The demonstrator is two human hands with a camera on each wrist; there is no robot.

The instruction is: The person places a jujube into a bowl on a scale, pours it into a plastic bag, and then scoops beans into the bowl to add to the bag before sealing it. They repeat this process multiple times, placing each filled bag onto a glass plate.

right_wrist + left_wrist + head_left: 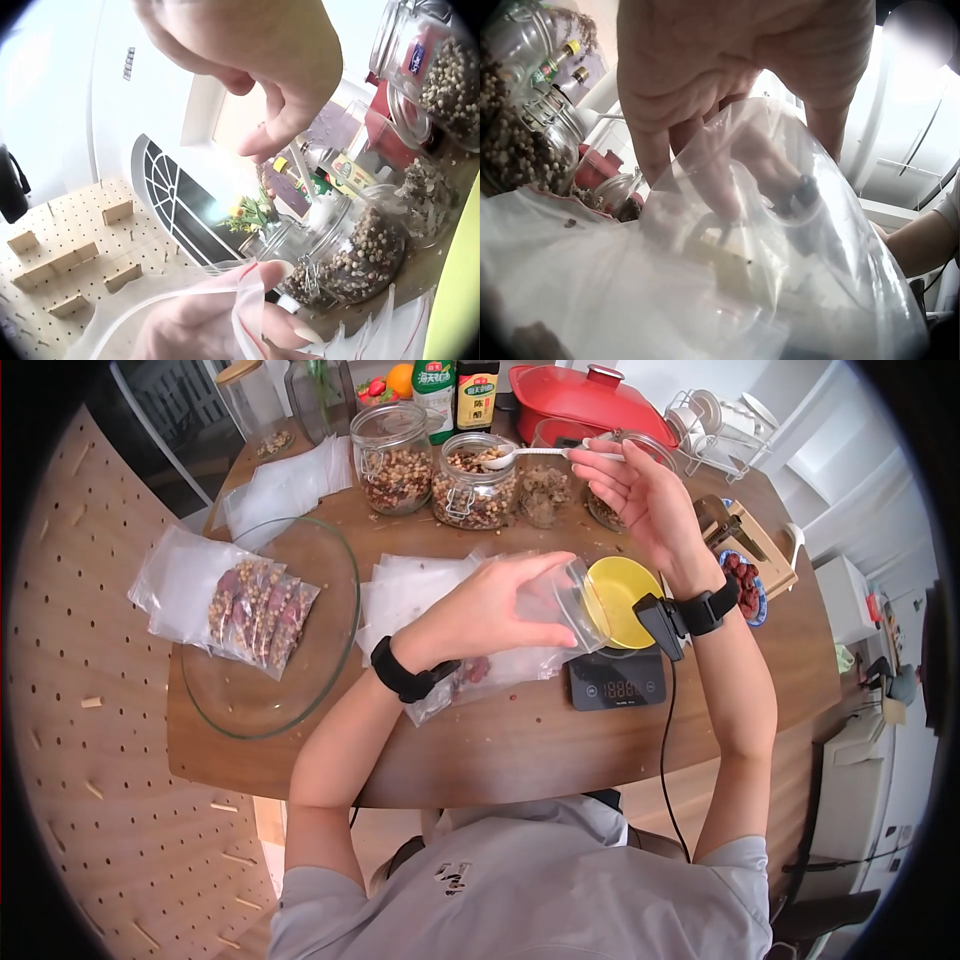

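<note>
Clear plastic is what your left hand [478,615] has hold of: its fingers curl round the mouth of the bag [560,600] and keep it open above the middle of the desk [520,740], just left of the yellow bowl [622,598] on the scale [616,680]. Your right hand [640,490] pinches the handle of the white spoon [520,455], whose bowl hangs over the open jar of beans [475,485] near the far edge. So both grips are closed on something, one on the bag, one on the spoon.

To do this well, I would keep the spoon level as you lift it, so nothing rolls off onto the desk, and hold the bag's mouth wide and tilted toward the jars. The bag lies nearer you than the spoon and lower, with the jar well apart from its mouth, so bring the bag closer to shorten the carry.
</note>
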